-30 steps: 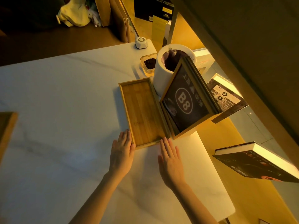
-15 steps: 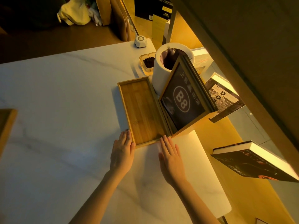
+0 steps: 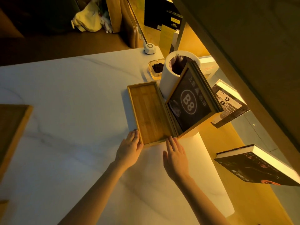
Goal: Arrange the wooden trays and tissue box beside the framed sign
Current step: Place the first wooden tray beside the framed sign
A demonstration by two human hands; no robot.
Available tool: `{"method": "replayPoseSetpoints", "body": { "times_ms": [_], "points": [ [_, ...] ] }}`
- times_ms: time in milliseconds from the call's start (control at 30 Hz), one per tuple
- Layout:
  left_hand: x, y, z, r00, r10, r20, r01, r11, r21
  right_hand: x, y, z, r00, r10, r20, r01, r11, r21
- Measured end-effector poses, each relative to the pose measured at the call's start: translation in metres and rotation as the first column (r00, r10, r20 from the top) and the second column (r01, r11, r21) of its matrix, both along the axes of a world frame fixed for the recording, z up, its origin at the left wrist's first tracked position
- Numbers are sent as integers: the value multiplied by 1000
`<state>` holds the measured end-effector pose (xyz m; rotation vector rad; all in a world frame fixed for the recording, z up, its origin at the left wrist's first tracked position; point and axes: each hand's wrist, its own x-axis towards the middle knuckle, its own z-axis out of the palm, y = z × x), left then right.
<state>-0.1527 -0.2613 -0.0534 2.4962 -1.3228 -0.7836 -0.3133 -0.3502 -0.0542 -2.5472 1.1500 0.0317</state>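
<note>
While I look down over the pale marbled bench (image 3: 73, 111), a second wooden tray (image 3: 11, 132) pokes in at nine o'clock, cut off by the picture's edge and well apart from everything else. Moving rightward, my left hand (image 3: 129, 150) lies flat on the bench with its fingers together and stretched out, gripping nothing; the fingertips (image 3: 135, 133) touch the near left corner of the long wooden tray (image 3: 149, 112). That tray sits just right of centre, running from six toward twelve o'clock, bare inside. My right hand (image 3: 176, 157) is likewise flat and spread open, holding nothing, its fingertips at the tray's near right corner. Just beside the tray's right edge, at three o'clock from it, stands the framed sign (image 3: 190, 101) marked B8, leaning back. Behind it at one o'clock is a white cylinder (image 3: 168, 77), with a small glass dish (image 3: 156, 68) at its eleven o'clock. Books (image 3: 258, 166) lie off the bench edge, farther right.
</note>
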Motion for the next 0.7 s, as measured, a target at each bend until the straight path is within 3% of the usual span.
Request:
{"method": "replayPoseSetpoints", "body": {
  "times_ms": [100, 167, 300, 500, 700],
  "points": [
    [11, 1, 18, 987, 52, -150, -56, 998, -25, 16, -3, 20, 1000, 22, -3, -22, 999, -42],
    [20, 5, 33, 982, 90, -166, -103, 992, -72, 30, -4, 37, 993, 109, 39, -107, 993, -47],
    [44, 32, 71, 983, 144, -117, -159, 977, -138, 71, 5, 73, 975, 188, 121, -188, 982, -10],
    [96, 101, 118, 978, 209, 26, -200, 958, -208, 140, 42, 114, 940, 333, 69, -319, 934, -163],
    [154, 183, 139, 938, 308, 159, -248, 917, -312, 203, 104, 130, 896, 411, 169, -378, 904, -197]
  ]
}}
